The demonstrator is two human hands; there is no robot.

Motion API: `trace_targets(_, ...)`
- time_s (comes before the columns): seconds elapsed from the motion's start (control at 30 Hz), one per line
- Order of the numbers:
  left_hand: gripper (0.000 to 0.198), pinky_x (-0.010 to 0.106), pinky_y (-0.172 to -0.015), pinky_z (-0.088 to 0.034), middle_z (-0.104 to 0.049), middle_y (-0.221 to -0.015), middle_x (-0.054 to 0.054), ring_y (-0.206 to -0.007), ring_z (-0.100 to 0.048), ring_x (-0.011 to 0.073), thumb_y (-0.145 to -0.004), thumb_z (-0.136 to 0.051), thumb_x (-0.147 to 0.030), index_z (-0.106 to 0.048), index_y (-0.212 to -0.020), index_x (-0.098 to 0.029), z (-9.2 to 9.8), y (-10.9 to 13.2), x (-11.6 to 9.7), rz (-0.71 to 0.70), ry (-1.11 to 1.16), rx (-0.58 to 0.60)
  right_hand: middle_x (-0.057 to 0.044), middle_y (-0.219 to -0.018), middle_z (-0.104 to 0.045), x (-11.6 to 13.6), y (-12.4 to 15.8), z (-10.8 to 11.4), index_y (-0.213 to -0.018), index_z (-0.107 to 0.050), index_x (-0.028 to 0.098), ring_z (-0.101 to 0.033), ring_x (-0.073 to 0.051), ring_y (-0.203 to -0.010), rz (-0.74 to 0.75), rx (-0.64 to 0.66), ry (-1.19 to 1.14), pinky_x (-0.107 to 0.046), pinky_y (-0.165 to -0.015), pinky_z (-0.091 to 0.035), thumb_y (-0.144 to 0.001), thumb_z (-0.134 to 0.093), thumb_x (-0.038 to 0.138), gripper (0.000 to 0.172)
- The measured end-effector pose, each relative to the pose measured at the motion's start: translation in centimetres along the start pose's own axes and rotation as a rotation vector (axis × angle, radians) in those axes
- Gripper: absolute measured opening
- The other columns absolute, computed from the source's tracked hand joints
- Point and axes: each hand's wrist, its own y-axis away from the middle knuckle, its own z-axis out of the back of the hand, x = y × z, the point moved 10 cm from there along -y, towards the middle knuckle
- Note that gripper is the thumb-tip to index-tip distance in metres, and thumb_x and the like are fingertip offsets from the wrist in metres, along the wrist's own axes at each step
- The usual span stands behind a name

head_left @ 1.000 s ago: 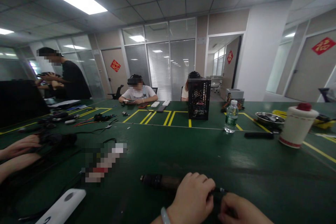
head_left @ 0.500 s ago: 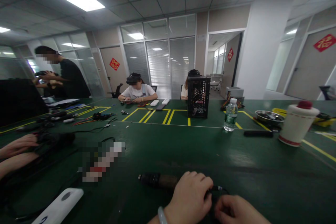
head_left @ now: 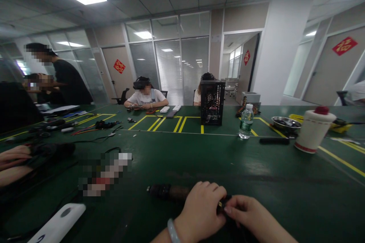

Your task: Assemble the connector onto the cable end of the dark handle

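1. Along the near edge of the desk (head_left: 265,171), a black cylinder (head_left: 168,192) runs roughly level, with a ribbed black end at its left and a dull brown middle section that passes under the left hand (head_left: 199,212).
2. That left hand, with a pale bangle (head_left: 170,231) on its wrist, is closed over the cylinder's right end, its fingers curled across the top.
3. The right hand (head_left: 248,214) reaches in from the right and is also closed, its fingertips (head_left: 228,209) pinching a small black connector (head_left: 223,205) with a yellow mark, just beside the left hand's fingers.
4. Left of the cylinder lies a pixelated object (head_left: 105,172), too blurred to name, with a white device (head_left: 58,224) nearer the desk's edge.
5. Farther left, a co-worker's hands (head_left: 14,157) sit beside a black bundle (head_left: 53,150).
6. Beyond the cylinder stand a black mesh computer case (head_left: 212,102), a water bottle (head_left: 246,121) and a white jug (head_left: 313,131) with a red cap.
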Motion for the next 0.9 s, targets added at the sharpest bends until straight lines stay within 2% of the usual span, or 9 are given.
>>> trace_targets(0.23,0.016,0.034,-0.075,-0.036,-0.061,-0.09,0.0,-0.084,-0.053,0.022,-0.076,-0.06,-0.019,-0.055,-0.09,-0.024,0.4,0.1,-0.2,0.016,-0.002,-0.025,0.004,-0.057,-0.054,-0.7,-0.4,1.7,-0.072,-0.057,0.02,-0.053,-0.015,-0.054,0.039,-0.121,0.072,-0.022,-0.052,-0.038,-0.079,-0.057,0.046,0.026)
trace_targets(0.4,0.015,0.034,-0.078,-0.036,-0.062,-0.091,-0.002,-0.086,-0.054,0.0212,-0.079,-0.061,-0.02,-0.056,-0.093,-0.024,0.2,0.1,0.1,0.03,0.027,-0.043,-0.001,-0.074,-0.068,-1.6,-0.1,2.9,-0.083,-0.065,0.02,-0.063,-0.019,-0.07,0.139,-0.12,0.224,-0.023,-0.06,-0.044,-0.087,-0.052,0.039,0.023)
trace_targets(0.53,0.014,0.034,-0.079,-0.036,-0.063,-0.092,-0.003,-0.088,-0.055,0.0204,-0.083,-0.065,-0.022,-0.057,-0.094,-0.025,0.0,0.2,0.2,0.039,0.037,-0.043,-0.001,-0.075,-0.071,-2.4,-0.2,3.6,-0.088,-0.069,0.021,-0.065,-0.019,-0.07,0.133,-0.105,0.317,-0.022,-0.06,-0.044,-0.087,-0.054,0.033,0.019)
trace_targets(0.73,0.016,0.034,-0.08,-0.036,-0.064,-0.095,-0.005,-0.089,-0.056,0.0202,-0.084,-0.07,-0.025,-0.058,-0.096,-0.026,-0.1,0.2,0.4,0.042,0.05,-0.032,0.001,-0.072,-0.07,-2.3,-0.4,3.4,-0.082,-0.07,0.022,-0.065,-0.017,-0.067,0.169,-0.095,0.4,-0.02,-0.058,-0.043,-0.083,-0.058,0.024,0.012)
trace_targets(0.9,0.015,0.033,-0.081,-0.036,-0.065,-0.096,-0.004,-0.09,-0.057,0.0202,-0.085,-0.071,-0.025,-0.059,-0.095,-0.026,-0.3,0.0,0.4,0.031,0.048,-0.028,0.001,-0.073,-0.072,-2.1,-0.5,3.0,-0.079,-0.07,0.022,-0.067,-0.018,-0.068,0.147,-0.111,0.364,-0.021,-0.059,-0.043,-0.084,-0.062,0.028,0.012)
